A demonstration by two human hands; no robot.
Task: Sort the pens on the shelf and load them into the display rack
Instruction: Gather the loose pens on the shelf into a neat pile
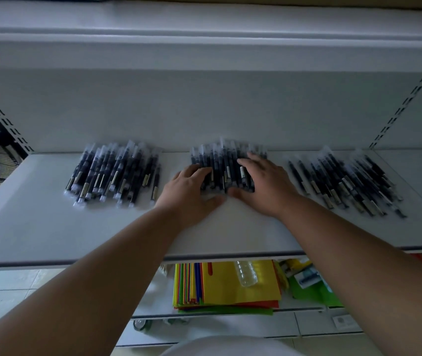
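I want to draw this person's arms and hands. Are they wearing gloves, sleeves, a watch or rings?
No gloves: the left hand and right hand are bare. Both forearms are bare too, with no sleeve showing as far as the picture's edge. No watch or bracelet shows on either wrist. I see no rings, though the picture is dim and a bit blurred.

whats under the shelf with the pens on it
Below the shelf lies a stack of coloured folders with a clear plastic bottle on top, and green packets beside it. The shelf board and both arms hide the rest.
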